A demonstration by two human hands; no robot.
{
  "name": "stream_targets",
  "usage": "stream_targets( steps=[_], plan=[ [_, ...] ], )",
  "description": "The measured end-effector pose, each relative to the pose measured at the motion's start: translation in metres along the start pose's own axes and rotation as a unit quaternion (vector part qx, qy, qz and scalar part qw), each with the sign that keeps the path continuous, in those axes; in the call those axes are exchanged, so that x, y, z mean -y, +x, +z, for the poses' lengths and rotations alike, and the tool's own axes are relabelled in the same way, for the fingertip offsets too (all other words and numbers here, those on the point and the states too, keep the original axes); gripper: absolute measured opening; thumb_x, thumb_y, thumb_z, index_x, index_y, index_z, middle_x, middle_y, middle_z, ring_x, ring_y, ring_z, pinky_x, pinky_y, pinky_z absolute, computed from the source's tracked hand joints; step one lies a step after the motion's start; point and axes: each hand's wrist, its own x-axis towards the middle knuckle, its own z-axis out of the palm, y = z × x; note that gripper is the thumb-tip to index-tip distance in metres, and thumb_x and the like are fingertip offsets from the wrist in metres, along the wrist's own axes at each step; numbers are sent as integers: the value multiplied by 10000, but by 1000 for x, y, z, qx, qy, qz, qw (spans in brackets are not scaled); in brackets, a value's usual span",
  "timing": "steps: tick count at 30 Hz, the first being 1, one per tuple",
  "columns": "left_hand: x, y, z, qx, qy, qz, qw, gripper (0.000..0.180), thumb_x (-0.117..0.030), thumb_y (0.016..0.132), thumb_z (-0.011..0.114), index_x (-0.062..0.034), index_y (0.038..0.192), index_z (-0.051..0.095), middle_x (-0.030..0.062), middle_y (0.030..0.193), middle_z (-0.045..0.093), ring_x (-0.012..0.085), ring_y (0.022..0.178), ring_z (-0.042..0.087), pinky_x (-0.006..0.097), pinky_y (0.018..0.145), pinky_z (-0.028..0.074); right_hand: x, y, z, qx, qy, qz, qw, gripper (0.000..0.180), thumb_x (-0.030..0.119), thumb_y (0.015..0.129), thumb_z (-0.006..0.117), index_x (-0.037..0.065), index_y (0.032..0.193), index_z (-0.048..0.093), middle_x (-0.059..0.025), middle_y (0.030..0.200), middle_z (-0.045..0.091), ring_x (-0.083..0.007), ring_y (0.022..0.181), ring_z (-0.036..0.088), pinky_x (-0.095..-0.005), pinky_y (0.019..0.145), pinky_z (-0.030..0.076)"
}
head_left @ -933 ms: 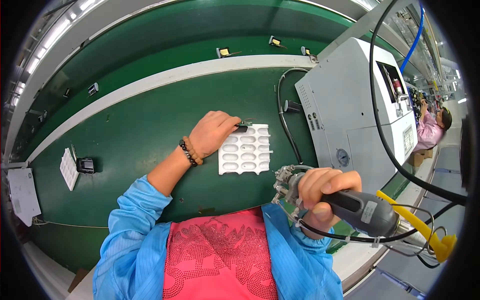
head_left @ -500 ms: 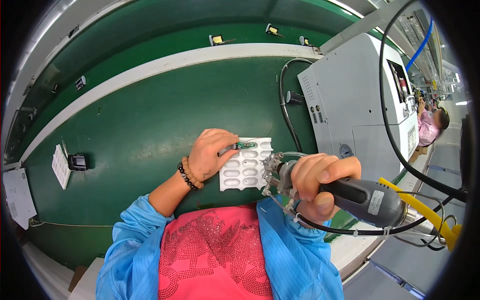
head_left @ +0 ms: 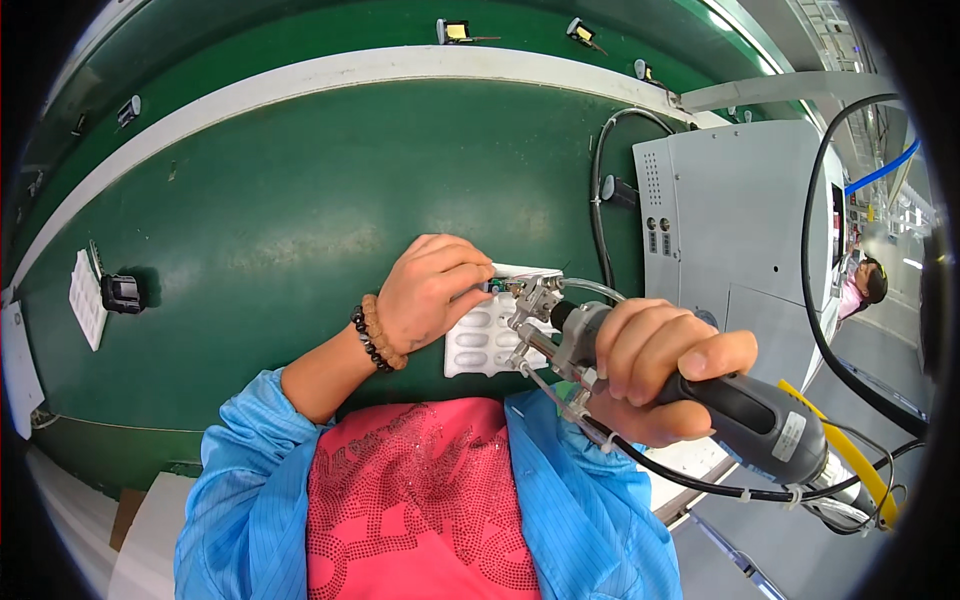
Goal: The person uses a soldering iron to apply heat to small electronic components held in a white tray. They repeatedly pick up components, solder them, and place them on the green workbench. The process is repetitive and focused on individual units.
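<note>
My right hand point(head_left: 665, 365) wraps round the grip of a black-and-grey electric screwdriver point(head_left: 765, 425), whose metal head with clear hoses points left. That head stands over a white moulded tray point(head_left: 482, 345) with oval hollows, hiding part of its right side. At the tray's upper left, my left hand point(head_left: 428, 288) pinches a small part with a green circuit board point(head_left: 496, 286). Most of this part is covered by my fingers and the screwdriver head, so I cannot tell whether the tip touches it.
A grey machine point(head_left: 740, 215) stands at the right, with a black cable point(head_left: 598, 175) running beside it on the green table point(head_left: 300, 190). At the far left are a black holder point(head_left: 122, 293) and another white tray point(head_left: 88, 300). A person point(head_left: 862, 285) is in the far right background.
The screwdriver head has come left and up to the part in my left hand, covering more of the tray. The view has shifted, so the surroundings sit differently. Both hands keep their hold.
</note>
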Motion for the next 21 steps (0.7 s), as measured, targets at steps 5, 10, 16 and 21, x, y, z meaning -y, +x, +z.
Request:
stream_targets(
  steps=[5, 10, 16, 21],
  plan=[
    [1, 0, 1, 2, -7, -8, 1000, 277, -100, 695, 819, -39, 934, 692, 72, 1009, 700, 258, 989, 652, 387, 862, 487, -4, 2, 1, 22, 9, 2, 1000, 432, 324, 879, 749, 24, 1007, 466, -54, 631, 566, -184, 470, 563, -320, 451, 476],
    [2, 0, 0, 2, -12, -11, 1000, 269, -99, 695, 818, -38, 927, 695, 71, 1009, 701, 256, 984, 653, 383, 865, 486, -10, 1, -1, 29, 19, 10, 999, 442, 298, 863, 771, 19, 1027, 470, -60, 638, 569, -186, 480, 568, -318, 457, 477],
    [-1, 0, 0, 3, -8, -13, 1000, 254, -92, 696, 811, -43, 918, 698, 65, 995, 699, 248, 969, 654, 379, 869, 485, -14, 4, 2, 34, 39, 10, 999, 460, 239, 823, 815, 18, 1029, 469, -60, 639, 566, -183, 485, 560, -317, 451, 456],
    [0, -1, 2, -3, -3, -8, 1000, 261, -88, 689, 808, -45, 920, 695, 59, 982, 698, 243, 958, 654, 377, 866, 485, -15, 6, 6, 5, 33, 49, 998, 454, 225, 803, 833, 49, 980, 455, -43, 619, 542, -166, 464, 516, -312, 450, 423]
  ],
)
